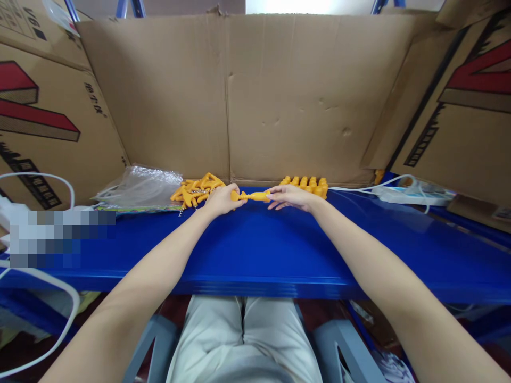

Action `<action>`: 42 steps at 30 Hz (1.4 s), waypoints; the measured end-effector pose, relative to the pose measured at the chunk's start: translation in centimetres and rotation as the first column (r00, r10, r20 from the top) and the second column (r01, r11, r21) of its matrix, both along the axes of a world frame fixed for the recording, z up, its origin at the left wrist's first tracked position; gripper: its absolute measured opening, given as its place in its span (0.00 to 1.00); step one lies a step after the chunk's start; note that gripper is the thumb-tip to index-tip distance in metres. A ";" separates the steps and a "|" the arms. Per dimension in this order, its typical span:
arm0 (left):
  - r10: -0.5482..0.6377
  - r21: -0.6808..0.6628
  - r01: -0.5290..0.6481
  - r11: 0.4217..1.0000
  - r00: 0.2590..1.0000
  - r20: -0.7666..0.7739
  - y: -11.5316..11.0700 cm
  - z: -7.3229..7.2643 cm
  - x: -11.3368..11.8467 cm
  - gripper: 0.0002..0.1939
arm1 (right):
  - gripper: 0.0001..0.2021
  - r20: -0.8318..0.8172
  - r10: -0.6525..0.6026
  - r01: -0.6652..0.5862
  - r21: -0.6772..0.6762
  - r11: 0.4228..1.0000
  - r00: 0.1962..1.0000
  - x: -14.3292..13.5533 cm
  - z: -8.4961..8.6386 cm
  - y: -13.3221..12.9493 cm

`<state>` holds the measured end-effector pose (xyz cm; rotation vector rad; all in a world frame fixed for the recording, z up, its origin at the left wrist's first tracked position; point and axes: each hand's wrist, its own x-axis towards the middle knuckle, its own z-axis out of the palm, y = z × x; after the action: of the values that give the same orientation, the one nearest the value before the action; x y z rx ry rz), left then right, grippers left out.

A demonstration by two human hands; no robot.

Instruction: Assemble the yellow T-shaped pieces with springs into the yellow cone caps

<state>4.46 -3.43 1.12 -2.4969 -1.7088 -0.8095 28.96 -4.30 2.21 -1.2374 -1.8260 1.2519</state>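
Both hands hold a yellow plastic corkscrew (258, 196) level, just above the blue shelf. My left hand (222, 200) is closed around its left end, and my right hand (293, 197) pinches the right end between thumb and fingers. No bare metal spiral shows on this piece; whether a cover hides it, I cannot tell. Close behind my left hand lies a loose heap of yellow corkscrews (192, 189) with metal spirals. Rows of upright yellow plastic pieces (319, 187) stand behind my right hand, which partly hides them.
The blue shelf (263, 244) runs across in front of my lap. Clear plastic bags (139, 186) lie at the left. Tall cardboard (303, 96) closes the back and sides. A white power strip (417, 196) with cables lies at the right. A white cable (67, 314) loops at the lower left.
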 end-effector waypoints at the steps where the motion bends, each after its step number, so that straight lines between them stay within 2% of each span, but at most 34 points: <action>1: 0.000 0.002 0.000 1.000 1.000 0.000 0.0 0.0 0.0 0.15 | 0.12 -0.004 -0.004 0.004 0.002 1.000 1.000 -0.1 0.0 -0.1; 12: 0.002 0.033 -0.002 0.999 1.000 -0.010 0.1 -0.2 -0.2 0.15 | 0.11 -0.149 -0.084 0.062 -0.145 0.988 0.985 -1.1 -0.7 0.3; 19: 0.011 0.038 -0.010 0.999 1.000 -0.007 0.5 -0.4 -0.5 0.17 | 0.12 -0.330 -0.171 0.064 -0.309 0.949 0.928 -2.2 -1.0 0.6; 23: 0.020 0.064 -0.020 0.998 1.000 -0.002 0.8 -0.6 -0.7 0.17 | 0.15 -0.352 -0.235 0.093 -0.376 0.922 0.906 -2.9 -0.6 0.7; 27: 0.047 0.074 -0.048 0.996 0.999 0.014 0.7 -0.7 -0.8 0.18 | 0.14 -0.381 -0.250 0.088 -0.394 0.915 0.890 -3.5 0.2 1.1; 30: 0.031 0.082 -0.035 0.996 0.998 0.054 0.6 -0.9 -0.8 0.27 | 0.10 -0.443 -0.273 0.103 -0.371 0.923 0.854 -4.0 1.0 1.8; 33: 0.006 0.081 -0.015 0.997 0.994 0.109 0.5 -1.0 -0.7 0.36 | 0.05 -0.487 -0.303 0.199 -0.254 0.947 0.819 -4.8 1.5 2.8; 36: -0.014 0.070 0.007 0.998 0.994 0.112 0.5 -1.0 -0.6 0.33 | 0.03 -0.441 -0.344 0.363 -0.043 0.931 0.829 -5.5 1.4 4.1; 39: -0.032 0.043 0.028 0.999 0.996 0.079 0.6 -1.0 -0.5 0.29 | 0.05 -0.288 -0.418 0.489 0.244 0.838 0.861 -5.7 0.6 5.5; 40: -0.033 0.035 0.030 0.999 0.997 0.072 0.6 -1.1 -0.5 0.28 | 0.06 -0.200 -0.452 0.494 0.368 0.788 0.870 -5.6 0.3 5.9; 42: -0.029 0.026 0.027 0.999 0.998 0.063 0.6 -1.1 -0.4 0.27 | 0.10 0.014 -0.518 0.412 0.588 0.696 0.855 -5.1 -0.3 6.4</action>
<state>4.06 -2.83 -0.03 -2.5105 -1.6745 -0.9163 23.82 2.14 1.91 -1.3610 -1.6617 0.2716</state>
